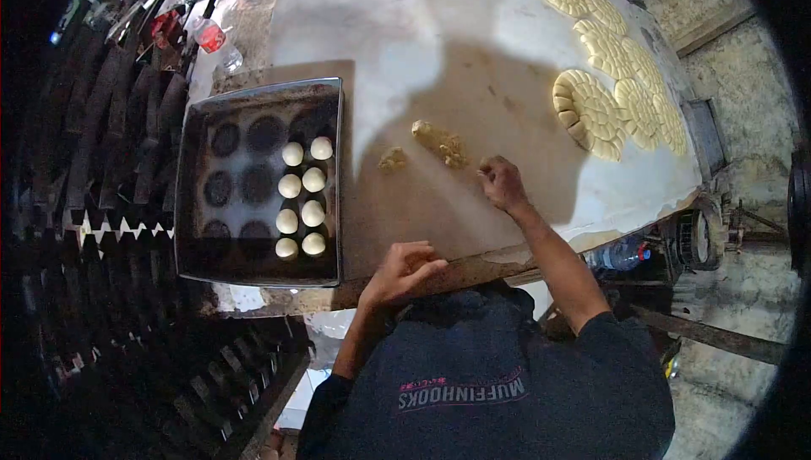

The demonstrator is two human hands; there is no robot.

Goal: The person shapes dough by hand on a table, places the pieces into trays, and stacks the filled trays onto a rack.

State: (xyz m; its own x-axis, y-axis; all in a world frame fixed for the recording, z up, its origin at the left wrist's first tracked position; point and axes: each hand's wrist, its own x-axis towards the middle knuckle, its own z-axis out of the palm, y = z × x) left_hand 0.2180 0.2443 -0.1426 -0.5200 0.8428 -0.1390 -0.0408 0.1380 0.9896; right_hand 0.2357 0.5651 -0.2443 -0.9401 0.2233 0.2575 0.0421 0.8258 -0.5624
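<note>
My left hand (405,272) rests at the front edge of the table, fingers stretched out and thumb apart, holding nothing. My right hand (503,183) is above the table with its fingers curled together; whether anything is inside them is hidden. Just beyond it lies a crumbly yellowish lump (443,144), with a smaller crumbly piece (393,158) to its left. A dark square baking tray (341,206) stands on the left, and several smooth white dough balls (313,179) sit in two columns along its right side.
Several flattened dough rounds, cut into segments (591,114), lie along the table's right side. A plastic bottle with a red label (211,36) lies behind the tray. Below the table's right edge is a large water bottle (621,255). Dark wooden slats (84,139) border the left.
</note>
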